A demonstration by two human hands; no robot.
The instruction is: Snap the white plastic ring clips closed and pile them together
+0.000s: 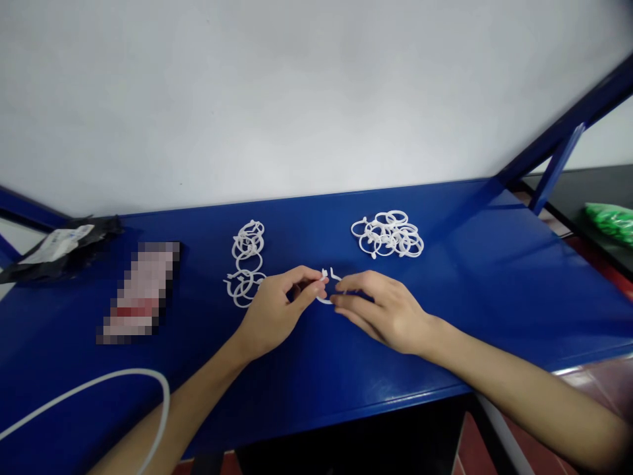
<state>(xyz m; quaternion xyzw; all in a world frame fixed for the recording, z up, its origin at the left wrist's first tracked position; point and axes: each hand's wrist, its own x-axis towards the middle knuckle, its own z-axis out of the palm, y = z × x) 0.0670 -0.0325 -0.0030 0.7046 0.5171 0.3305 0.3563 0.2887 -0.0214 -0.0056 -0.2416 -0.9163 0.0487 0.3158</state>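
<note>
I have the left fingertips [319, 288] pinched narrow on a white ring [325, 301], thumb against fingers at its left side. The right fingers [346, 302] close in on its other side, bent and narrow; I cannot tell exactly which fingertip bears on it. The ring is held near the table's middle, its two ends apart at the far side with a small gap between them.

Behind those fingers, I see the left hand [277, 307] turned inward, knuckles bent and the thumb side toward me. The right hand [393, 313] shows me its back, pointing left across the table, wrist fairly straight. Both forearms slant in from the lower corners and meet in a broad V at the ring.

Farther out, a left cluster of white rings [250, 254] trails down toward the left hand, and a right pile of white rings [390, 235] lies beyond the right hand, all on the blue table [306, 376]. Left of these I make out a blurred-out pink item [143, 284], then a black bag [101, 232]. A white cable [123, 373] curves over the left forearm. A green packet [613, 221] sits far right, off the table.
</note>
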